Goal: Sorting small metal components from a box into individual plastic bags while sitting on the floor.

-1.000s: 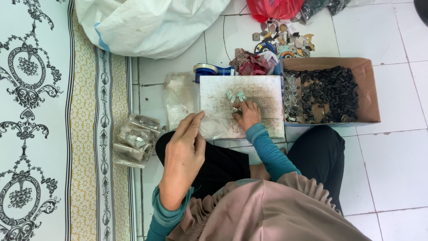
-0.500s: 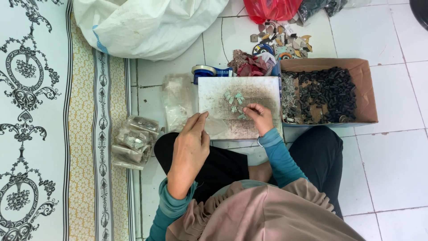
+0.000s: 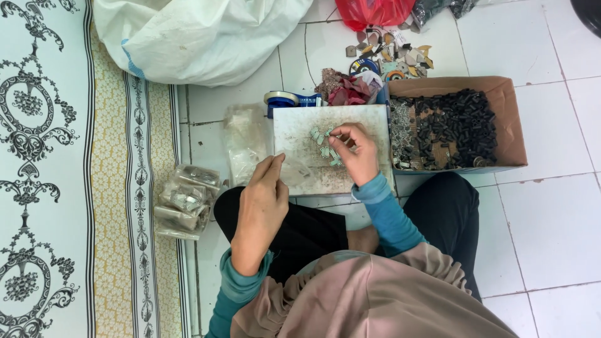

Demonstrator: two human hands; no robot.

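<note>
Small pale-green metal pieces [image 3: 324,145] lie in a loose cluster near the far middle of a scuffed white board [image 3: 300,134], which rests on the tiled floor [image 3: 551,206] in front of the seated person. The right hand [image 3: 357,153] rests on the board just right of the cluster, its fingers [image 3: 338,134] curled in and pinched together over the nearest pieces, touching them; whether one piece is actually lifted between the tips cannot be told. The left hand [image 3: 260,213] hovers at the near left corner of the board, thumb and forefinger pressed together on a thin clear plastic bag [image 3: 294,168] that is hard to make out against the board. Right of the board and touching it stands a brown cardboard box [image 3: 510,119] filled with small black parts and some silvery ones. Beyond the board lie a blue tape dispenser [image 3: 289,100], a crumpled reddish cloth [image 3: 347,91] and a scatter of coloured scraps [image 3: 391,56]. Left of the board are clear plastic bags [image 3: 244,141], and nearer the patterned mat [image 3: 62,169] a pile of filled clear packets [image 3: 184,200]. A big white sack [image 3: 200,34] sits far left.
</note>
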